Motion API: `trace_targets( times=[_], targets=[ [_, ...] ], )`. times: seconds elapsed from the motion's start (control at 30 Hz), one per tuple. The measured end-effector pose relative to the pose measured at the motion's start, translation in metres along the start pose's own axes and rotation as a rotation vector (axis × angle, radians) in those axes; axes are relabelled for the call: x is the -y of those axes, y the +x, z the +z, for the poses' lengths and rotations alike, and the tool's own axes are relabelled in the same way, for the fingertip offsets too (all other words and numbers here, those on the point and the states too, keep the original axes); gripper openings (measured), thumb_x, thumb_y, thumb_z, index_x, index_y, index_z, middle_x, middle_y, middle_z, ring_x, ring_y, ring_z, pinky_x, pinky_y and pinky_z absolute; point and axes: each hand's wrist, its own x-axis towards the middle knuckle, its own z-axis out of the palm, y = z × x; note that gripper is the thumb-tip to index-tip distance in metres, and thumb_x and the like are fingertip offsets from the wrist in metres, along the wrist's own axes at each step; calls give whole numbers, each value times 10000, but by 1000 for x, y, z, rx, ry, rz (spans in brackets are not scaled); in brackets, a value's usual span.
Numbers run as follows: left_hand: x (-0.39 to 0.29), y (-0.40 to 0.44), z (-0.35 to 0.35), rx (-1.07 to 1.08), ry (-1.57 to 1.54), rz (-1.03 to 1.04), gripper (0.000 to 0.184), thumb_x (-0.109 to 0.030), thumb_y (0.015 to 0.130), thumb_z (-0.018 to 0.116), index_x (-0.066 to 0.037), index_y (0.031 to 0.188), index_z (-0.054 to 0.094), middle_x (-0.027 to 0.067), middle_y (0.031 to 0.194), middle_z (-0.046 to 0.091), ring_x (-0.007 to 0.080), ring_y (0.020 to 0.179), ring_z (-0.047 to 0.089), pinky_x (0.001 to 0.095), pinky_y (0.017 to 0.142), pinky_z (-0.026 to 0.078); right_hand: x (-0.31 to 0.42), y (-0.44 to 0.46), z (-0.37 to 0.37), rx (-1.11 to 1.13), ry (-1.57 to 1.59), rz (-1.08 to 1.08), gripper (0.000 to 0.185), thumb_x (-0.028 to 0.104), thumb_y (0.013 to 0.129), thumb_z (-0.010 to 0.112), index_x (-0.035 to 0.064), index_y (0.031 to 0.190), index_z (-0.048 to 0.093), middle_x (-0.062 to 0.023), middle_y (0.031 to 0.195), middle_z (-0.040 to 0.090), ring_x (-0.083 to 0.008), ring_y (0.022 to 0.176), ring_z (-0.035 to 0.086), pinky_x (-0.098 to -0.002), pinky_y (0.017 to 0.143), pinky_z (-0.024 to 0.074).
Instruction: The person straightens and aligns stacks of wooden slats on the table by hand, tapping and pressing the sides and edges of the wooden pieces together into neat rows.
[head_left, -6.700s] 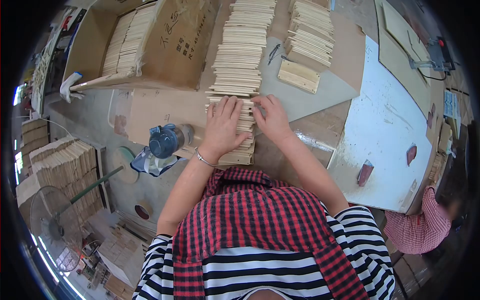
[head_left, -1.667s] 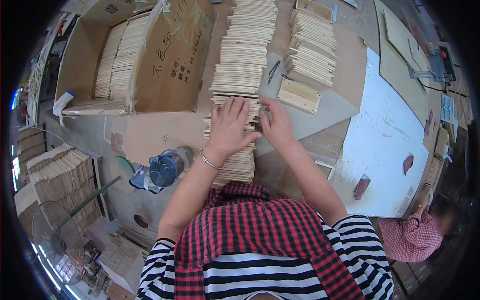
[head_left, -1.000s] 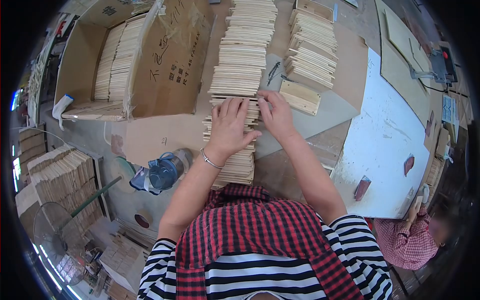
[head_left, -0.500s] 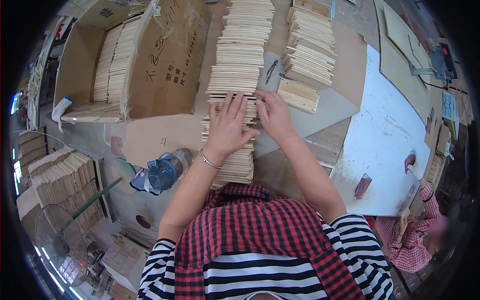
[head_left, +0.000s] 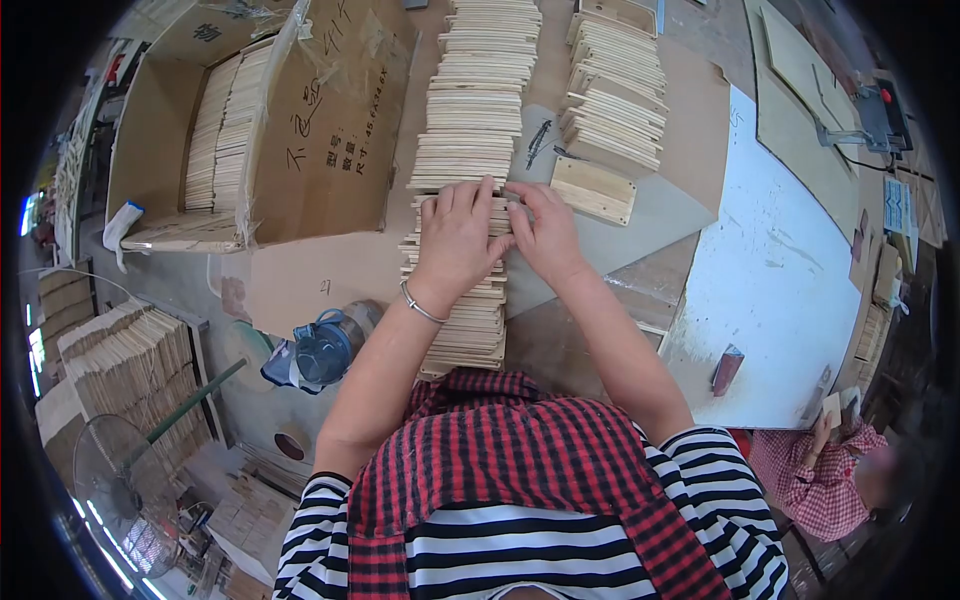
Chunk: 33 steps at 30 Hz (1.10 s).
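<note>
A long row of thin wooden boards (head_left: 478, 100), standing on edge and packed together, runs away from me along the table. Over the nearer part of it lies my left hand (head_left: 455, 235), fingers bent down around the boards' edges and a metal bracelet on its wrist. My right hand (head_left: 548, 235) is at the right ends of the same boards, its thumb and fingers curled in on them. The two hands meet near the left thumb. Exactly which boards are gripped is hidden under the fingers. The boards nearest my apron (head_left: 465, 335) sit unevenly.
Right of the row is a shorter row of boards (head_left: 615, 100), with one board lying flat (head_left: 593, 190). A cardboard box (head_left: 325, 130) of boards stands left, near a blue-lidded bottle (head_left: 325, 355). A fan (head_left: 120, 475) is lower left. Another person (head_left: 820, 485) handles a piece at right.
My left hand's fingers were spread and are now drawn together and bent over the boards. My right thumb has come closer to the left hand. The other person's arm has pulled back from the white surface.
</note>
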Motion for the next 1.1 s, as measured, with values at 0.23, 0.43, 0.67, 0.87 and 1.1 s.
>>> trace_targets(
  times=[0.23,0.43,0.67,0.87,1.1],
  targets=[
    [2,-1,2,-16,-7,15,733,-366,725,755,-10,1318,512,113,1104,531,290,1064,486,430,876,367,0,-1,-1,7,-3,3,230,179,863,606,99,1072,661,-81,1030,652,-293,975,588,-411,862,428],
    [3,-3,3,-22,-17,25,718,-384,723,756,-14,1297,531,111,1116,531,288,1070,485,435,885,366,2,-2,-4,13,-16,4,225,178,864,604,105,1067,664,-77,1018,653,-288,970,587,-411,861,422],
    [4,-8,3,-72,11,28,702,-418,732,746,-35,1283,543,132,1241,509,305,1194,448,465,968,337,0,3,-4,-47,-4,-5,259,123,864,600,58,1111,641,-127,1003,642,-327,922,602,-411,799,470],
    [8,-7,6,-56,2,52,712,-423,735,742,-22,1284,529,139,1411,435,314,1336,354,502,1026,288,3,5,-2,-44,-117,-57,305,145,861,599,94,1161,631,-93,1034,636,-290,959,587,-408,824,434],
    [8,-7,8,-25,20,53,744,-442,746,727,-6,1306,507,148,1446,421,311,1362,354,520,1045,269,6,0,-4,-15,-193,-93,326,172,849,598,108,1167,632,-67,1042,632,-263,997,574,-412,846,403]
  ],
)
